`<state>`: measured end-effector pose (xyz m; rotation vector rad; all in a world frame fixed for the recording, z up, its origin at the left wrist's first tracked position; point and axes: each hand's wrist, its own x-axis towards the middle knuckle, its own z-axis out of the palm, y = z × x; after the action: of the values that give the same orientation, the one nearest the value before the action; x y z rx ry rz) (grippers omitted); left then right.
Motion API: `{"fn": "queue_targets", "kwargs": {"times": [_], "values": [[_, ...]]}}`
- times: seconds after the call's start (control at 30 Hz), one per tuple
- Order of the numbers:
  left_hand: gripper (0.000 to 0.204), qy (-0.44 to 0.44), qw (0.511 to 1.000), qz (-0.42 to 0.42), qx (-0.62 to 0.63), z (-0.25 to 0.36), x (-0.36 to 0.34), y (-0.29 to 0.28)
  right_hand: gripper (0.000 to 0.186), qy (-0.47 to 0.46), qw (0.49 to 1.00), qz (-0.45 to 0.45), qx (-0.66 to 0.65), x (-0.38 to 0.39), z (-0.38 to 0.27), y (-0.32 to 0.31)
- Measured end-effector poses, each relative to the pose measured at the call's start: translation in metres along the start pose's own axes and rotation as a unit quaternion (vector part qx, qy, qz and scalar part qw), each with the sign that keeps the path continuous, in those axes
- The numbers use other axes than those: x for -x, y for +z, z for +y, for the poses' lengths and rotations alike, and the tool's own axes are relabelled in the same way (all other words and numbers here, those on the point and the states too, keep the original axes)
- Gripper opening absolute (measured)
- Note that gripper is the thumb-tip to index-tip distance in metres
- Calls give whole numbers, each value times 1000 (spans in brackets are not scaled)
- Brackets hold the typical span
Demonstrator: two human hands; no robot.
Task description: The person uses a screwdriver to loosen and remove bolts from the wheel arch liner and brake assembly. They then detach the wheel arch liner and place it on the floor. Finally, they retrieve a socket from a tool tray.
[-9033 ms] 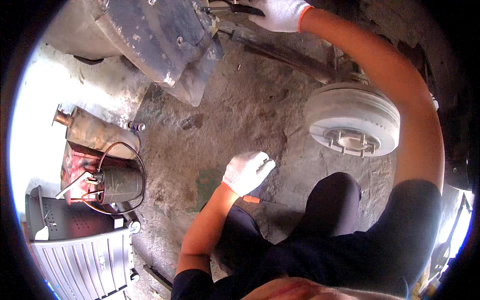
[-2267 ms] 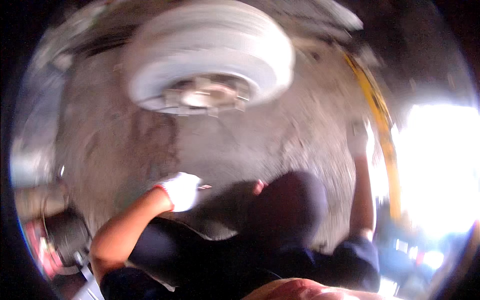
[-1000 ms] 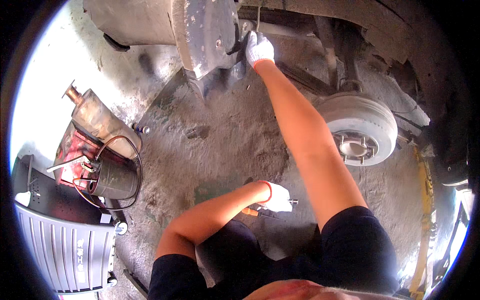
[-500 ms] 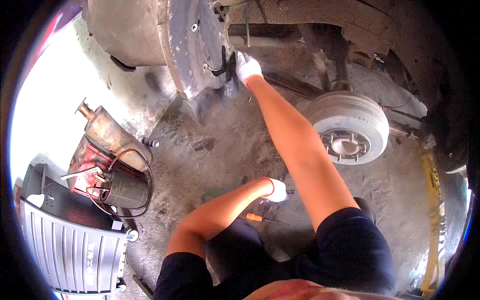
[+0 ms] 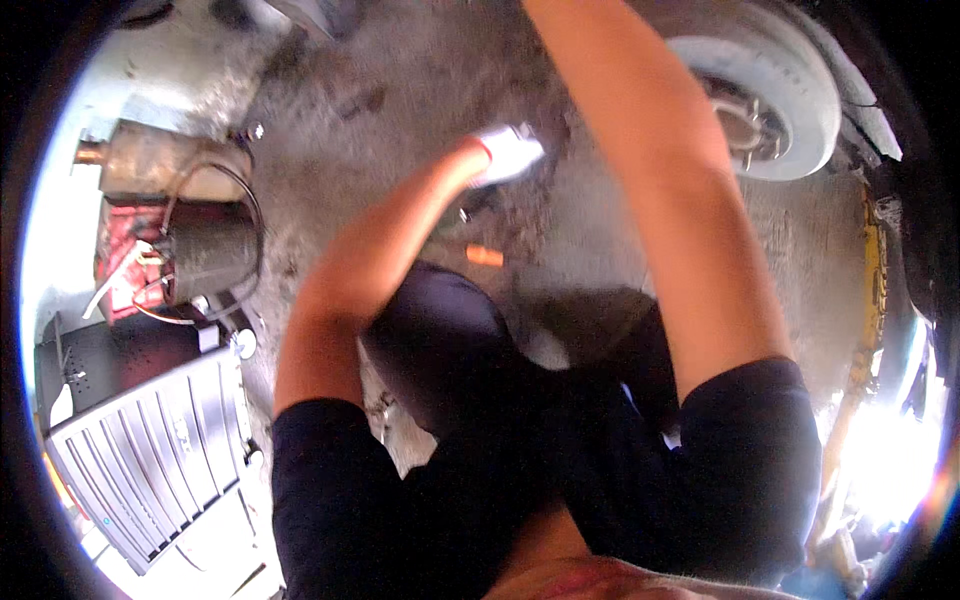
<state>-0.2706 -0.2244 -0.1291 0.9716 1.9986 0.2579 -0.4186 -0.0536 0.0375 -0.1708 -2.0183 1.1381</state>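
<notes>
My left hand (image 5: 508,156), in a white glove, hangs over the concrete floor at the upper middle, its fingers smeared by motion. Whether it holds anything I cannot make out. Below it on the floor lie a small dark piece with a shiny end (image 5: 465,214) and a screwdriver, of which the orange handle (image 5: 485,256) shows best. My right forearm (image 5: 640,110) stretches up past the top edge, so the hand itself is out of the picture. To the right of that arm is a grey brake drum (image 5: 812,115) with studs around its hub.
At the left lie a metal canister with a pipe end (image 5: 165,160), a red case (image 5: 125,240) and a dark cylinder with a looped hose (image 5: 215,250). A grey tool cart (image 5: 160,440) stands below them. A yellow strip (image 5: 874,280) runs along the right.
The view has tilted downward, taking my right hand and most of the large dark panel past the top edge. My left hand has moved forward, away from my knee.
</notes>
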Motion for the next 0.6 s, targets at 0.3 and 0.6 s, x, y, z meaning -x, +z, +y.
{"fn": "queue_targets", "kwargs": {"times": [0.3,0.6], "values": [[33,-65,948,265,-165,-121,-6,27,44,-17,948,-277,159,318,38,-35],[26,-203,930,258,-162,-223,7,139,29,141,758,-565,294,517,104,37]]}}
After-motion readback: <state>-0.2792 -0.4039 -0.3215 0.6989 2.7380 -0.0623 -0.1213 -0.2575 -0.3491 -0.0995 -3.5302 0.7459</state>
